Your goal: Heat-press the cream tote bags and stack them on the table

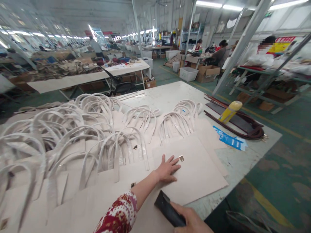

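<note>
My left hand lies flat with fingers spread on a pale pink bag panel, just left of its small metal clasp. At the bottom edge my right hand is closed on a flat black tool, whose end rests on the panel's near edge. Many more pink panels with white looped handles are laid overlapping across the white table to the left.
A yellow bottle, dark brown straps and blue paper sheets lie at the table's right side. The table edge drops to a green floor on the right. Other people work at distant tables among cardboard boxes and metal racks.
</note>
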A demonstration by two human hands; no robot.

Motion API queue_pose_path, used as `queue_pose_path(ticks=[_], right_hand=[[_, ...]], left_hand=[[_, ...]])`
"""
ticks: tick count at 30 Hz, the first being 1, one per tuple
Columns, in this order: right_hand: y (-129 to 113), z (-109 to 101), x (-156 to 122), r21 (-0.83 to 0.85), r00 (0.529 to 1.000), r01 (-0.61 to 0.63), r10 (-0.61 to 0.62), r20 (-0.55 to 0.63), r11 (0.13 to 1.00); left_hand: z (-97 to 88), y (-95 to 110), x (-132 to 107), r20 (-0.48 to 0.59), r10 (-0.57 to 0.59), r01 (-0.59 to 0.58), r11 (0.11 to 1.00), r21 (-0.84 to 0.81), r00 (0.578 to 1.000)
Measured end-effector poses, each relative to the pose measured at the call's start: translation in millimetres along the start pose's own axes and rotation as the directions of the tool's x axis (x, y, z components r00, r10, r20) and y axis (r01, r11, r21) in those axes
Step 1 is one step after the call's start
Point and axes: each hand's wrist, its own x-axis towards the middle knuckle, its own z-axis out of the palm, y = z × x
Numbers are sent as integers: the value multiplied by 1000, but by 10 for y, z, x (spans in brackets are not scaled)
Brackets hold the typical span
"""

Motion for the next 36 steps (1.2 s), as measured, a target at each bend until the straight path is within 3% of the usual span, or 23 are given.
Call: queue_pose_path(ticks=[3, 6, 9, 11, 13, 17, 21, 25, 30, 36], right_hand=[[107, -268, -120, 67, 997, 40, -36, -63, 997], [218, -592, -239, 97, 965, 20, 6, -262, 995], [305, -829, -260, 66, 910, -15, 41, -413, 998], [368, -896, -204, 42, 906, -17, 33, -422, 999], [434, -895, -109, 35, 920, -13, 26, -392, 999], [480, -821, 52, 72, 954, 17, 5, -299, 997], [305, -797, 62, 156, 981, 86, -57, -185, 984], [112, -760, 116, 221, 980, 123, -84, -178, 967], [63, -674, 413, 242, 958, -92, 152, -243, 966], [-53, -635, 519, 255, 893, -7, 121, -434, 967]], left_hand=[[-109, -100, 14, -171, -206, 195, 978, -81, 963], [-257, -276, 157, -315, -479, 462, 877, -129, 820], [-399, -473, 368, -333, -681, 653, 728, -209, 653], [-467, -572, 493, -276, -738, 695, 673, -251, 616], [-503, -626, 581, -213, -750, 694, 661, -287, 626], [-468, -608, 626, -120, -715, 639, 677, -365, 689], [-354, -517, 522, 75, -688, 633, 613, -472, 722], [-304, -461, 408, 250, -645, 649, 506, -568, 722], [-311, -444, 393, 330, -617, 658, 430, -618, 714], [-268, -422, 401, 279, -638, 640, 447, -625, 718]])
